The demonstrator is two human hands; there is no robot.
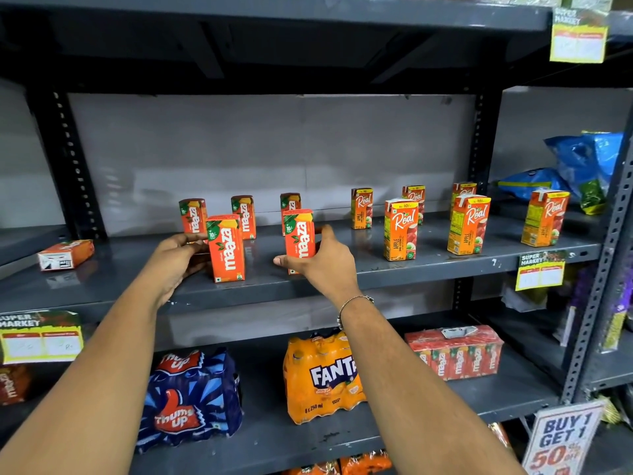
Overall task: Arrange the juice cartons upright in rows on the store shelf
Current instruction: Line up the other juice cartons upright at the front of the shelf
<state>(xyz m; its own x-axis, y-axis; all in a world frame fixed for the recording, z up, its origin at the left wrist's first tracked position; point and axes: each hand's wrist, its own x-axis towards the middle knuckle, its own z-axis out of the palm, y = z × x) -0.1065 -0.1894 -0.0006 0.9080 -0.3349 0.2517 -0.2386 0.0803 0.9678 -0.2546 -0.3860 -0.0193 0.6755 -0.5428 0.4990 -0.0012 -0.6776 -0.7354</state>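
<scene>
On the grey middle shelf (428, 269) stand orange Maaza cartons and orange Real apple cartons in two loose rows. My left hand (178, 258) grips the left side of a front Maaza carton (226, 248), which stands upright. My right hand (322, 262) holds a second front Maaza carton (299, 234) from the right, thumb in front. Behind them stand three Maaza cartons (244, 216). To the right, several Real cartons (400, 229) stand upright. One Maaza carton (65, 254) lies on its side at the far left.
The lower shelf holds a Thums Up pack (186, 399), a Fanta pack (322, 378) and a wrapped Maaza multipack (455, 351). Blue snack bags (579, 166) lie at the right. Price tags (540, 269) hang on shelf edges. A steel upright (603, 265) stands right.
</scene>
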